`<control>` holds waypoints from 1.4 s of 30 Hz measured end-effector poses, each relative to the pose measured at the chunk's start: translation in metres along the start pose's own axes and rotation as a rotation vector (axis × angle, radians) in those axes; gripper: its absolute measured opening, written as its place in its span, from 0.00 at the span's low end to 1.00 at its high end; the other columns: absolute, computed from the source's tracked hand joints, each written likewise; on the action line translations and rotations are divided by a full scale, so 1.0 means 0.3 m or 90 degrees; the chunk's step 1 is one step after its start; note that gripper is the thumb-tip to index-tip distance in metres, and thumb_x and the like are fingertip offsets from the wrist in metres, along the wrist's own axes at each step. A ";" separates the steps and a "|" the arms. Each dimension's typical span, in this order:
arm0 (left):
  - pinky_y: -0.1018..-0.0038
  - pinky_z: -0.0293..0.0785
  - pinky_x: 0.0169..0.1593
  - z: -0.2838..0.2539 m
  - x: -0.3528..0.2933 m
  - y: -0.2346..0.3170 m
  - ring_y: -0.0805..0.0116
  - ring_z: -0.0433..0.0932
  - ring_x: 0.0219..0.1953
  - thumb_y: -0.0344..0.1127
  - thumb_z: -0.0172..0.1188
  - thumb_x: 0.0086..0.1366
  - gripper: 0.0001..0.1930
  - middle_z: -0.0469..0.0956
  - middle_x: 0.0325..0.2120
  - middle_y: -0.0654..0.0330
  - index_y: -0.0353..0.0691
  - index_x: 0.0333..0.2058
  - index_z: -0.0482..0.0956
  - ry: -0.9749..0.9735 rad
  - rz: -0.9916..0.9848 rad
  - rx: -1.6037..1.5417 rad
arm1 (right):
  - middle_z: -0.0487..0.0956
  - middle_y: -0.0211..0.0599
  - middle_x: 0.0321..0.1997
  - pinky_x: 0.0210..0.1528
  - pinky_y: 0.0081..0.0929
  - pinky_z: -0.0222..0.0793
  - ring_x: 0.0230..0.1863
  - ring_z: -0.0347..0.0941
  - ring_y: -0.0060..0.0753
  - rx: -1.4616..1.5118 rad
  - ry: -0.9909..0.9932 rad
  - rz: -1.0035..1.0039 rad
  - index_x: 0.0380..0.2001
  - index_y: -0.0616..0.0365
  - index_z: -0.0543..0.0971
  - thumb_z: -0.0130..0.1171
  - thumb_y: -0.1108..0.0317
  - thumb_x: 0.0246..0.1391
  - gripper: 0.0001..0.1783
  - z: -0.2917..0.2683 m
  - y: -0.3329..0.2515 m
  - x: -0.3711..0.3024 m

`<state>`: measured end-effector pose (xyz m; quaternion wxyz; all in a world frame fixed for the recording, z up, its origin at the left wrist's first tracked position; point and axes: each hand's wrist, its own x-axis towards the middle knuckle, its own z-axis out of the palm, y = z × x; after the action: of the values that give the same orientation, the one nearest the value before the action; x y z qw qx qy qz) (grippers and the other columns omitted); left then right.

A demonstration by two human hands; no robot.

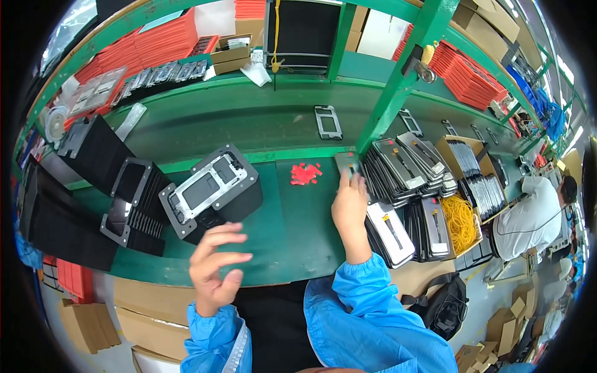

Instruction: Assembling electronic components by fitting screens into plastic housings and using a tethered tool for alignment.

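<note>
My left hand [217, 264] hovers over the bench's front edge, fingers spread and nothing in it. Just beyond stands a black block fixture [242, 202] with a silver-grey rectangular frame [205, 188] lying on its tilted top. My right hand [351, 208] reaches forward beside the stacks on the right, its fingers stretched out and slightly blurred. By its fingertips is a flat grey piece [344, 161] with a red spot; whether they touch it I cannot tell. A small heap of red pieces [305, 174] lies on the green bench [298, 236], left of that hand.
Stacked dark flat panels [398, 165] and a light panel [390, 233] stand right of my right hand. Behind them is a carton with yellow bands [459, 221]. Tall black blocks [65, 214] crowd the left. A green post [398, 87] rises at the back; a person [528, 217] sits far right.
</note>
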<state>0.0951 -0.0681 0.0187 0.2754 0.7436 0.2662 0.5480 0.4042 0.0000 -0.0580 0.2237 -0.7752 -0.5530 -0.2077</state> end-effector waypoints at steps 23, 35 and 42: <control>0.62 0.79 0.51 0.248 -0.086 -0.102 0.50 0.72 0.57 0.30 0.66 0.64 0.45 0.62 0.64 0.46 0.43 0.76 0.53 -0.067 -0.042 0.062 | 0.77 0.31 0.45 0.46 0.18 0.72 0.44 0.74 0.20 1.271 -0.341 0.078 0.49 0.65 0.76 0.62 0.73 0.66 0.12 -0.384 -0.265 -0.110; 0.71 0.78 0.42 0.160 -0.075 -0.080 0.65 0.75 0.43 0.34 0.59 0.71 0.35 0.68 0.57 0.49 0.38 0.73 0.59 -0.137 -0.172 -0.016 | 0.73 0.25 0.38 0.46 0.21 0.71 0.43 0.71 0.18 1.115 -0.606 -0.128 0.41 0.57 0.73 0.54 0.64 0.73 0.08 -0.235 -0.154 0.054; 0.72 0.81 0.38 0.143 -0.087 -0.072 0.66 0.76 0.44 0.43 0.52 0.77 0.29 0.71 0.55 0.51 0.34 0.69 0.64 -0.111 -0.350 -0.150 | 0.77 0.29 0.39 0.44 0.25 0.72 0.41 0.73 0.22 0.421 -0.318 -0.169 0.45 0.58 0.75 0.60 0.63 0.68 0.10 0.145 -0.093 0.135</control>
<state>0.1275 -0.0760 -0.0245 0.5195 0.6508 0.3672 0.4145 0.3932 0.0640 -0.0673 0.2906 -0.6104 -0.7220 0.1471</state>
